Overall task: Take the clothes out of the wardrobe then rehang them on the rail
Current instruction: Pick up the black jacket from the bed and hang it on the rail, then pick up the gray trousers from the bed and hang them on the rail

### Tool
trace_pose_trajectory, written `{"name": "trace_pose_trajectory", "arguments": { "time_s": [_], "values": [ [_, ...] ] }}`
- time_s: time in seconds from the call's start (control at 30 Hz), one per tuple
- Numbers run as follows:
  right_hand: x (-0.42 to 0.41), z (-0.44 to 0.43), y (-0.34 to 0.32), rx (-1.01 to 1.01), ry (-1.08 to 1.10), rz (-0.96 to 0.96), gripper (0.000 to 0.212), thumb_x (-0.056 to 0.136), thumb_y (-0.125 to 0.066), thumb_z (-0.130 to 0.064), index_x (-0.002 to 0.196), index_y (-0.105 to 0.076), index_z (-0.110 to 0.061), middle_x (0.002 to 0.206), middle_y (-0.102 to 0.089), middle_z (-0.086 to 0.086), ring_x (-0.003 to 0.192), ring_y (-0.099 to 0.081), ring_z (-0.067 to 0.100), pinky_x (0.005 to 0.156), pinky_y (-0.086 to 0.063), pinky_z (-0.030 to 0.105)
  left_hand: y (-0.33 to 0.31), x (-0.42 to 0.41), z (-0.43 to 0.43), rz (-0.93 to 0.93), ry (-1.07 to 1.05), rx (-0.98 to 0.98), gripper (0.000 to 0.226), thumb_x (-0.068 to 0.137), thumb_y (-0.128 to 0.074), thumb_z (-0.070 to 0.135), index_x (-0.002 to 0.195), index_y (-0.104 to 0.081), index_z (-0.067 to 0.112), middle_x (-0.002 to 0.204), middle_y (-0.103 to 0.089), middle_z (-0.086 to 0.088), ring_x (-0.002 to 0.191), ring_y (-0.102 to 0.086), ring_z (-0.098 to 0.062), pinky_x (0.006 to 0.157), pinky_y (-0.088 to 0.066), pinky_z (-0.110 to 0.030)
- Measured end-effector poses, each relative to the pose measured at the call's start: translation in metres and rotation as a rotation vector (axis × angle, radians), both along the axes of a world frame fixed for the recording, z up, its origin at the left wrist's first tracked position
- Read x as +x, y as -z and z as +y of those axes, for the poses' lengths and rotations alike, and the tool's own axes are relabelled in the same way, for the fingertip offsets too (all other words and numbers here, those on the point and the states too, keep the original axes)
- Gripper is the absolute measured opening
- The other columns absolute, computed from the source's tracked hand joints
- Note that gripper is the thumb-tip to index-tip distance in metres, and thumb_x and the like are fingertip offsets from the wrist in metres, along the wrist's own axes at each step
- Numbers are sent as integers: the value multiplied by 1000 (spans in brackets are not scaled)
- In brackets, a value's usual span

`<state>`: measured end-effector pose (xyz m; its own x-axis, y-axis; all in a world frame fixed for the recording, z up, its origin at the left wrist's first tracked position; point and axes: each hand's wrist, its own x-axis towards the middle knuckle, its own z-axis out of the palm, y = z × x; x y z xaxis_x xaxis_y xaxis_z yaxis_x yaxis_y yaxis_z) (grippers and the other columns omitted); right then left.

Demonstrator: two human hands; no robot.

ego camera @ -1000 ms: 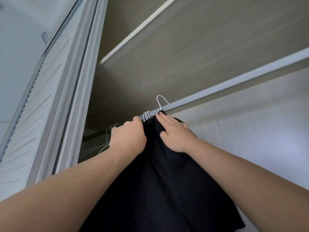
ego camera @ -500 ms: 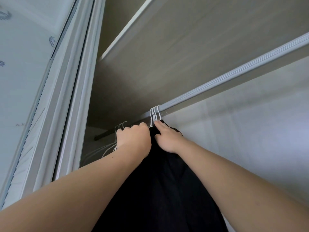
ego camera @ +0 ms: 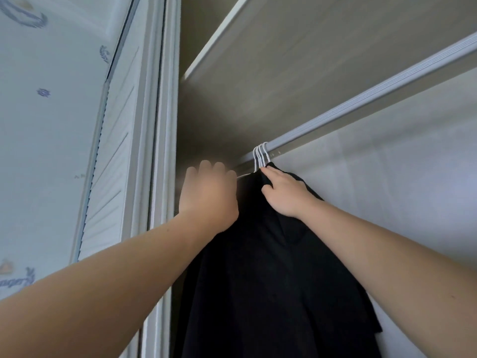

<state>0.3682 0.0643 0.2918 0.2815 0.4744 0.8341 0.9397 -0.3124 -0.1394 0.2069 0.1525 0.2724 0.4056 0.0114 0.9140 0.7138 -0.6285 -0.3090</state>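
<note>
Up under the wardrobe's shelf (ego camera: 309,60), a grey ribbed rail (ego camera: 361,102) slants from the upper right down toward the middle. A tight bunch of white wire hooks (ego camera: 260,157) sits over the rail near its lower visible end. From them hangs a black garment (ego camera: 271,280), which falls straight down past the bottom of the view, close to the pale back panel (ego camera: 387,189).

Both bare arms reach up to the top of the cloth. The right hand (ego camera: 284,192) is just below the hooks. Its fingers lie over the garment's shoulder and its thumb is tucked beneath, so it pinches the black fabric. The left hand (ego camera: 209,195) is raised at the garment's left edge, back toward me and knuckles curled. It is blurred, and I cannot tell whether it has hold of anything. A short bit of white wire pokes out between it and the cloth.

Off to the left stand a white louvred door (ego camera: 111,177) and, beyond it, a wall (ego camera: 38,151) with small blue motifs.
</note>
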Motion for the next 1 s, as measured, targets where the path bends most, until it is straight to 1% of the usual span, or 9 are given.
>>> {"name": "trace_pose_trajectory", "arguments": {
  "time_s": [0.07, 0.2, 0.37, 0.53, 0.63, 0.73, 0.8, 0.87, 1.0],
  "values": [
    [-16, -6, 11, 59, -18, -38, 56, 99, -35, -30, 154, -25, -28, 161, -22, -9, 147, -21, 18, 116, -23, 46, 12, -26, -5, 0, 37, 23, 41, 96, -45, 45, 129, -53, 23, 135, -51, -2, 128, -39, -29, 101, -35, -44],
    [-61, -16, 48, 105, -54, -85, 54, 102, -35, -36, 154, -23, -29, 162, -17, -10, 149, -10, 12, 119, -13, 44, 50, -90, -6, -16, 99, 52, 48, 96, -41, 50, 135, -52, 24, 147, -46, -2, 143, -28, -31, 112, -24, -48],
    [-142, -24, 112, 123, -183, -160, 56, 101, -36, -37, 154, -21, -29, 162, -14, -13, 150, -3, 7, 121, -5, 44, 108, -182, -3, 21, 75, -66, 58, 98, -26, 56, 150, -31, 31, 162, -26, -2, 152, -8, -31, 121, -11, -56],
    [-241, -20, 198, 43, -359, -152, 62, 97, -26, -47, 155, -17, -29, 163, -9, -12, 150, 2, 7, 121, 1, 49, 194, -287, 2, 36, 36, -202, 63, 99, -26, 57, 155, -24, 28, 165, -17, -1, 153, -4, -32, 120, -11, -59],
    [-304, -13, 254, -54, -418, -143, 63, 95, -24, -48, 155, -16, -28, 164, -6, -11, 150, 4, 10, 120, 1, 52, 251, -358, -5, 37, -32, -304, 66, 99, -24, 60, 158, -16, 30, 166, -11, 1, 153, 4, -29, 121, -4, -56],
    [-372, -8, 314, -144, -500, -137, 61, 94, -24, -48, 152, -21, -29, 163, -10, -11, 151, -2, 15, 119, -1, 54, 307, -434, -24, 44, -119, -402, 69, 98, -29, 61, 159, -13, 31, 167, -7, 2, 153, 7, -27, 121, -4, -55],
    [-420, -9, 353, -205, -585, -123, 60, 94, -25, -47, 151, -25, -28, 162, -15, -11, 151, -6, 17, 118, -3, 56, 346, -484, -42, 53, -192, -483, 70, 98, -26, 63, 159, -9, 32, 167, -3, 4, 153, 10, -26, 121, -3, -55],
    [-470, -12, 390, -275, -675, -122, 59, 94, -28, -47, 151, -24, -29, 162, -15, -11, 151, -7, 17, 118, -3, 55, 383, -535, -65, 18, -268, -583, 71, 96, -22, 65, 158, -7, 34, 167, -1, 6, 153, 12, -24, 121, -1, -55],
    [-567, -23, 460, -409, -873, -85, 62, 95, -27, -49, 153, -22, -28, 163, -12, -11, 151, -2, 13, 119, -2, 54, 454, -633, -119, -90, -466, -766, 71, 96, -26, 65, 158, -8, 35, 167, -1, 7, 153, 12, -23, 121, -1, -55]
  ]
}}
